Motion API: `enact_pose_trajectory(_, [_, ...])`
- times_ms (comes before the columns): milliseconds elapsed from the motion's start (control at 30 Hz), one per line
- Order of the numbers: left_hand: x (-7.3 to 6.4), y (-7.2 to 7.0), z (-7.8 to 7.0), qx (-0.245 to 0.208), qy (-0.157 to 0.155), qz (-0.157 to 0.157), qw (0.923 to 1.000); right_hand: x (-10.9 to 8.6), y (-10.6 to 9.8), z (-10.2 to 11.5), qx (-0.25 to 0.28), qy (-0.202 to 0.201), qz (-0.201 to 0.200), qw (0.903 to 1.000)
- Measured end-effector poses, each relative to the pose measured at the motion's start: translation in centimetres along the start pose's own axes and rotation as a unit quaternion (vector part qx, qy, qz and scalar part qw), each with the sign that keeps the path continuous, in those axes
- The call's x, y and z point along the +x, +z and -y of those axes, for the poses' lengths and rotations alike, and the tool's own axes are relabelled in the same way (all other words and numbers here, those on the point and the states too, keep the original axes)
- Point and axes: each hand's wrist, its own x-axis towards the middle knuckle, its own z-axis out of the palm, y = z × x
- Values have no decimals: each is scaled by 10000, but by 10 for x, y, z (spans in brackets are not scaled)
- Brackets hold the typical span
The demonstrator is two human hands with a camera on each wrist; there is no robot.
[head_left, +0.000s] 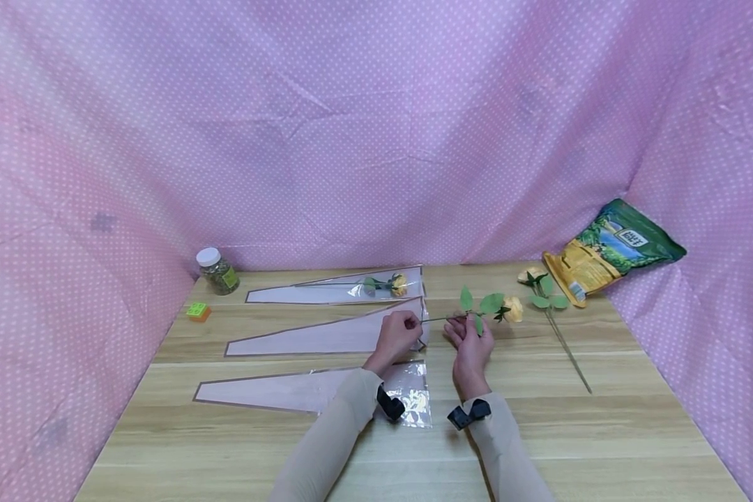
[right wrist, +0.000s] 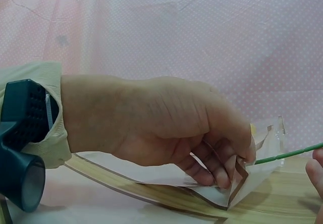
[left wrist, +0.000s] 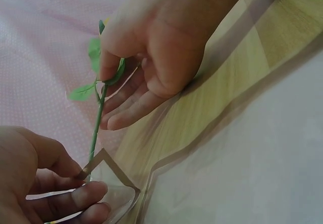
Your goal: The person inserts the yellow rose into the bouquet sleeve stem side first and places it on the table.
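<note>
My right hand (head_left: pixel 473 348) pinches the green stem of an artificial yellow rose (head_left: pixel 512 309), whose flower points right and whose leaves stand around the fingers. My left hand (head_left: pixel 397 336) pinches the open end of the middle clear flower sleeve (head_left: pixel 314 337), lifting its brown-edged corner, as the left wrist view shows. The tip of the stem (left wrist: pixel 97 128) reaches that mouth, beside the left fingers. How far it goes inside is hidden by the left hand (right wrist: pixel 202 128) in the right wrist view.
A sleeve with a rose (head_left: pixel 399 284) lies behind; another sleeve (head_left: pixel 270 390) lies in front under my left forearm. A second loose rose (head_left: pixel 561 341) lies at right, near a green-yellow bag (head_left: pixel 615 247). At left stand a jar (head_left: pixel 217 272) and toy blocks (head_left: pixel 198 312).
</note>
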Motion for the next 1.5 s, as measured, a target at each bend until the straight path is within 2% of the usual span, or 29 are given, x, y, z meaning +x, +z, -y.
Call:
enact_pose_trajectory(200, [0, 0, 0, 37, 167, -93, 9998, -1, 0, 1, 39, -37, 58, 10000])
enact_pose_trajectory(467, [1, 0, -1, 89, 152, -113, 9998, -2, 0, 2, 7, 96, 62, 9999])
enact_pose_trajectory(1067, [0, -4, -13, 381, 521, 323, 9974, -3, 7, 0, -70, 34, 243, 9997])
enact_pose_trajectory(1300, [1, -4, -16, 350, 702, 317, 9964, -6, 11, -5, -1, 219, 322, 9992])
enact_pose_trajectory(1500, [1, -4, -19, 245, 727, 310, 9966, -9, 14, -7, -230, 219, 357, 9989])
